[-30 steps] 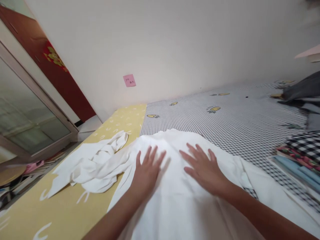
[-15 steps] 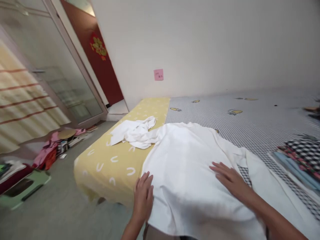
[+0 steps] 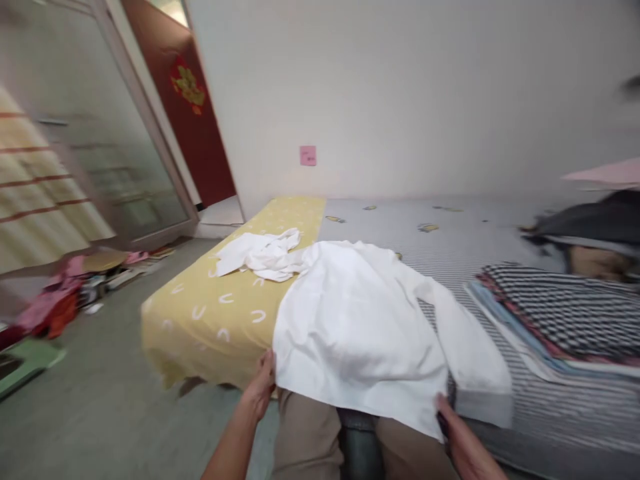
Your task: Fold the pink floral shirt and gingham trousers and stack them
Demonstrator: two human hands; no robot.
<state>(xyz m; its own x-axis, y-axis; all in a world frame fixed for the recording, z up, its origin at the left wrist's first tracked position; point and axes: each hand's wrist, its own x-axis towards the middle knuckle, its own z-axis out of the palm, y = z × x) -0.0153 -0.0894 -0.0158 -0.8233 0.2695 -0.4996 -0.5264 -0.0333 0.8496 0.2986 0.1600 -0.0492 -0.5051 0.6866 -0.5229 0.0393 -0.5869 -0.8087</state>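
A white long-sleeved shirt [image 3: 355, 320] lies spread over the bed's front edge, its hem hanging above my knees. One sleeve stretches out to the right; the other side runs into a crumpled white bunch of cloth [image 3: 265, 253] on the yellow cover. At the hem's left corner, my left hand [image 3: 263, 383] is closed on the shirt's edge. My right hand [image 3: 457, 430] grips the hem's right corner, with the fingers partly hidden.
On the right, a stack of folded clothes [image 3: 555, 327] lies on the checked sheet [image 3: 450, 247], with dark clothing [image 3: 595, 223] behind it. A yellow patterned cover [image 3: 200, 327] drapes the bed's left side. Pink and red items [image 3: 65, 300] and a green stool [image 3: 33, 363] stand at far left.
My hands have gone from lying flat on the shirt to holding its hem corners. The hem is drawn straighter, and the view has turned right, showing more of the folded stack.
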